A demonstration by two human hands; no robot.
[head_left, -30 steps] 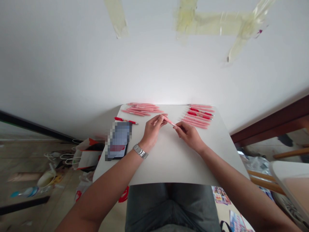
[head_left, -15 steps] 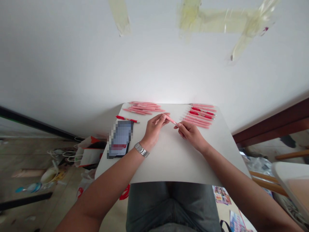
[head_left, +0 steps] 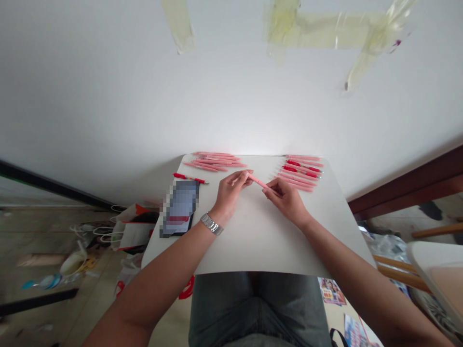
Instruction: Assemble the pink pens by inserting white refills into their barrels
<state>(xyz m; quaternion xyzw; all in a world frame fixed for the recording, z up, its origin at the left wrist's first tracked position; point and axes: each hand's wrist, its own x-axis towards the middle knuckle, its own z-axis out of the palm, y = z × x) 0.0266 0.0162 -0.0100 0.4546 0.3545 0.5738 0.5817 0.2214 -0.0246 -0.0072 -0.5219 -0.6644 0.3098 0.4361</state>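
Observation:
A pink pen [head_left: 258, 181] is held in the air over the table, slanting down to the right between my two hands. My left hand [head_left: 231, 190], with a metal watch on its wrist, pinches the pen's upper left end. The fingers of my right hand [head_left: 284, 197] are closed around its lower right end and hide the tip. Several pink pens lie in a loose pile [head_left: 215, 161] at the back left. At the back right, more pink pens [head_left: 300, 182] lie in a row, with two red pens [head_left: 302, 171] among them.
A phone [head_left: 180, 207] with a blurred screen lies at the table's left side, a single red pen [head_left: 190, 179] just behind it. The white table [head_left: 260, 246] meets the wall [head_left: 231, 96] at the back. Paper bags [head_left: 132, 229] stand on the floor to the left.
My right hand has shifted its grip on the pen and now covers the right end, where a clear tip showed before. My left hand has stayed nearly still.

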